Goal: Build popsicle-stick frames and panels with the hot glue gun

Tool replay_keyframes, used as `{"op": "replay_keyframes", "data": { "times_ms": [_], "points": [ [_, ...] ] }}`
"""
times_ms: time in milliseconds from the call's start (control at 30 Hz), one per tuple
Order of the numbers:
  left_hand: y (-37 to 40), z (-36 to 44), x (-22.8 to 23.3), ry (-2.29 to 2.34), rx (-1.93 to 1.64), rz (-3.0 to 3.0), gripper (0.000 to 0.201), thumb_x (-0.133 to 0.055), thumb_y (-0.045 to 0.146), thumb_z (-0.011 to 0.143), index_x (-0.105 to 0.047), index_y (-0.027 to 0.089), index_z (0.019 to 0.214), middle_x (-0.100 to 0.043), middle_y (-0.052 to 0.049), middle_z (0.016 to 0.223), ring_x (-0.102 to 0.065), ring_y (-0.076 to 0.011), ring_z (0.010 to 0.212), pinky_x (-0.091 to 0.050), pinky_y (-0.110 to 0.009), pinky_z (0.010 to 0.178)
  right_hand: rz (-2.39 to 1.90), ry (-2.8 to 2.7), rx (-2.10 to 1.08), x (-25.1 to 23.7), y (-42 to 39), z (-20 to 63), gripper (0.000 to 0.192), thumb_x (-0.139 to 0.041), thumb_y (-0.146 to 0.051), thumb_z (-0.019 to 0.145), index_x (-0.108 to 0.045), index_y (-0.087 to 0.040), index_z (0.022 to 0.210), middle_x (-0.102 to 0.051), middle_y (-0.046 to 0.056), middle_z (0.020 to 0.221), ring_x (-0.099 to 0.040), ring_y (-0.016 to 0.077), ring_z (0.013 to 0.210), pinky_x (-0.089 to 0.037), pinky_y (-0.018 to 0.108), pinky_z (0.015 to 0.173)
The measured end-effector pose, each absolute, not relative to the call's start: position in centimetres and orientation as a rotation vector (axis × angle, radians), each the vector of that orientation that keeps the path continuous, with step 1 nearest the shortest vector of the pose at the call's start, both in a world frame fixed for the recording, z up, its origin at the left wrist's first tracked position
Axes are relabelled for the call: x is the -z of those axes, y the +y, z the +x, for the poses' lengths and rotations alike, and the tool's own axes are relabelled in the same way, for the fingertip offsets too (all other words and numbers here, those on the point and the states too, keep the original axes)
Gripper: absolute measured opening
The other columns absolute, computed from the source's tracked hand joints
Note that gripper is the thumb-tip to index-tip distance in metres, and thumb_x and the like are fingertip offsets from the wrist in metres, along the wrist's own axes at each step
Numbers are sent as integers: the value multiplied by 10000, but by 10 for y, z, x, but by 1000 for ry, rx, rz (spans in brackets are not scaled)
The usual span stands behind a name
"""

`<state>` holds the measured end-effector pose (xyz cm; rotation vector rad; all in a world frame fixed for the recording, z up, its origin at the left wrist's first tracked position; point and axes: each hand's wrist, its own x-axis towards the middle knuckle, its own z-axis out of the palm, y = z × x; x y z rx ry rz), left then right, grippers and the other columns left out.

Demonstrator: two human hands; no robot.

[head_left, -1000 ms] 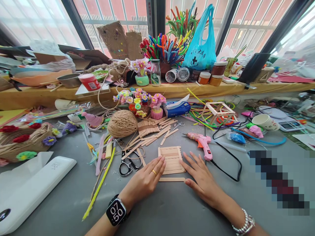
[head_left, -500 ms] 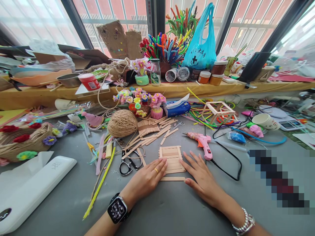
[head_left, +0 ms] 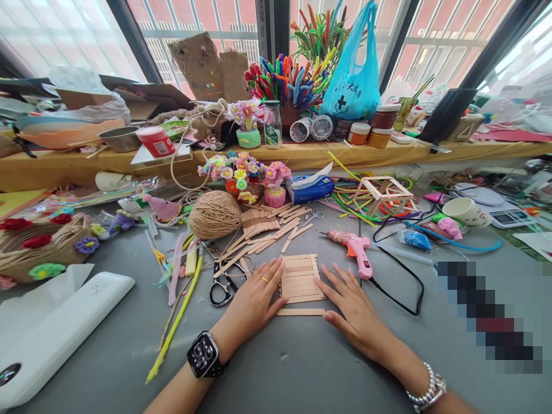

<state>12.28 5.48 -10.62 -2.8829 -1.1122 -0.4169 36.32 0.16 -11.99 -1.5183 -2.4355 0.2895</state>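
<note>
A square panel of popsicle sticks (head_left: 301, 282) lies flat on the grey table between my hands. My left hand (head_left: 257, 290) rests at its left edge, fingers stretched out and thumb apart, holding nothing. At the right edge, my right hand (head_left: 351, 307) lies with spread fingers, its index fingertip by the panel. One loose popsicle stick (head_left: 301, 312) lies just below the panel, near both thumbs. Beyond my left hand are black-handled scissors (head_left: 221, 292), partly covered. A pink glue gun (head_left: 352, 250) lies on its side past my right hand.
Loose popsicle sticks (head_left: 276, 233), a ball of twine (head_left: 214, 215) and small scissors (head_left: 314, 216) lie farther back. An open stick frame (head_left: 383, 195) stands at the back right. The glue gun's black cord (head_left: 420, 293) loops to the right. A white power bank (head_left: 73, 339) lies at left.
My left hand has slid up and left off the panel to its left edge, and its thumb has moved apart from the fingers. My right hand stays nearly in place.
</note>
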Motion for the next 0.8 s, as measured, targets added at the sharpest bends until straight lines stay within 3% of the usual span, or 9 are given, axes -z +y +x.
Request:
{"op": "replay_keyframes", "data": {
  "times_ms": [333,567,800],
  "points": [
    [54,120,111,-1244,396,-2900,595,-348,351,863,-111,93,1344,-283,-152,1369,-231,-206,1267,-283,-386,1015,-1607,-2148,-567,101,15,354,622,-259,-517,846,-194,-159,1351,-237,72,1400,-123,226,1294,-202,456,1031],
    [54,120,105,-1147,324,-2963,526,-360,313,863,-194,151,1335,-284,-97,1378,-233,-207,1267,-253,-432,1019,-1636,-2017,-557,116,39,341,658,-229,-547,838,-247,-114,1332,-305,128,1365,-186,245,1277,-197,471,1029],
    [55,118,105,-1115,298,-2967,474,-351,338,868,-298,139,1296,-337,-98,1351,-268,-219,1253,-266,-455,1009,-1629,-2036,-584,121,36,342,666,-213,-538,845,-227,-88,1336,-268,120,1382,-150,224,1288,-177,439,1046]
  ]
}}
